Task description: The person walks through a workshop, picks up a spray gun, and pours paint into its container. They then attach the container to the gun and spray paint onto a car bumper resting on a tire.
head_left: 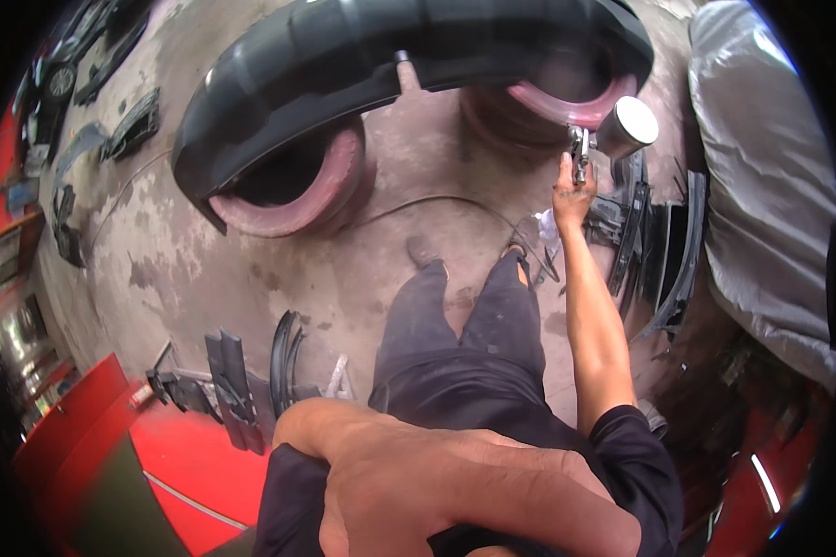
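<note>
My right hand (pixel 574 197), at the end of an outstretched arm, is closed round a spray gun (pixel 581 148) with a silvery round cup (pixel 624 130). The gun is close to the near side of a long black car bumper (pixel 344 79). This bumper rests across two tyres (pixel 330 190) coated in pinkish dust. Large in the foreground, my left hand (pixel 474 473) is raised close to the camera. Its fingers are bent and together, pointing right; the lower edge of the picture cuts off the fingertips, so anything they hold is hidden.
A hose (pixel 437 197) crosses the concrete floor past my feet. Dark car trim parts (pixel 655 241) lie right of my arm, beside a grey covered vehicle (pixel 762 186). Red panels (pixel 190 464) and black strips (pixel 232 390) are at lower left; more parts (pixel 135 125) lie at far left.
</note>
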Motion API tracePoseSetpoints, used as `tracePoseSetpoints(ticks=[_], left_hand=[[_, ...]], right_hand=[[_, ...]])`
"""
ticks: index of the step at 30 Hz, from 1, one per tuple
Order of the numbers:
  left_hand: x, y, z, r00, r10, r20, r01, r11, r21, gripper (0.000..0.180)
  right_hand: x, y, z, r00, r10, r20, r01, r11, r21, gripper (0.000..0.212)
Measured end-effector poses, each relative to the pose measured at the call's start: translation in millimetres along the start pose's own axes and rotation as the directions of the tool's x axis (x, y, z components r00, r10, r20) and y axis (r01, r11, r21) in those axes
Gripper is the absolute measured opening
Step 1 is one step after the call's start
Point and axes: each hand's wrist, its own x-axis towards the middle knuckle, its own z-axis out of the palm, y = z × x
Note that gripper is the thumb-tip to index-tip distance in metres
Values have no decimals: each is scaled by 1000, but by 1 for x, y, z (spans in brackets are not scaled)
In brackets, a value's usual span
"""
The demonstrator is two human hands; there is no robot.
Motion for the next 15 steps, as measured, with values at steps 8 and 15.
tracePoseSetpoints(ticks=[8,15], left_hand=[[8,58,2,958,288,2,-282,935,216,28],[-9,114,30,956,265,-129,-189,888,420,11]], right_hand=[[-117,-92,91,906,-263,332,249,965,84,23],[-214,-181,185,684,-442,580,288,895,342,27]])
